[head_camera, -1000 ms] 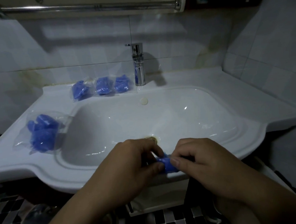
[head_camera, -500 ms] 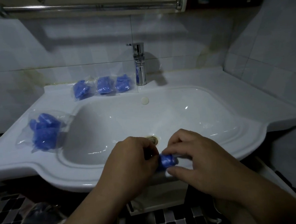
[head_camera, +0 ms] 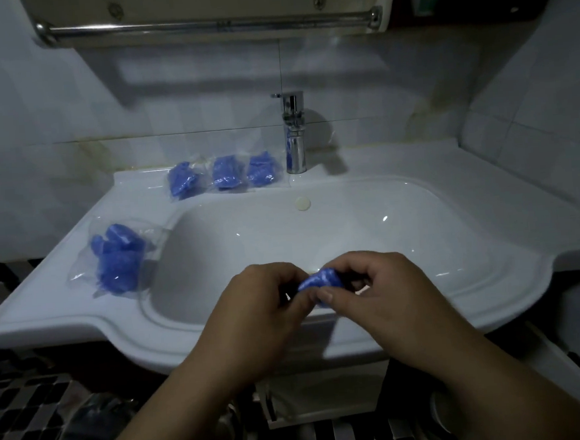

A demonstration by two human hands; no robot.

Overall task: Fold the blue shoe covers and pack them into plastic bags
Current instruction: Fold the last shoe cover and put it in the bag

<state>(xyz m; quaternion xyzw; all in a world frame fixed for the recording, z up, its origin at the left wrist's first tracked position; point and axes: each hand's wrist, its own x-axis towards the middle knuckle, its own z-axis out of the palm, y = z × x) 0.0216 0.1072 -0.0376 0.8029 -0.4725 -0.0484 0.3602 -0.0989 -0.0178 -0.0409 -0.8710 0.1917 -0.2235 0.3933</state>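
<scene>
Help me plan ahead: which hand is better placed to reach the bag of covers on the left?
Left, probably: both pinch the shoe cover, but the left hand is nearer the bag of covers; the right hand must cross.

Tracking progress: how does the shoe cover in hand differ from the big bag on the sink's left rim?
The shoe cover looks bare; the big bag encloses its contents in clear plastic. The shoe cover is a wad pinched by left hand and right hand; the big bag is bulkier, untouched. Both show blue.
</scene>
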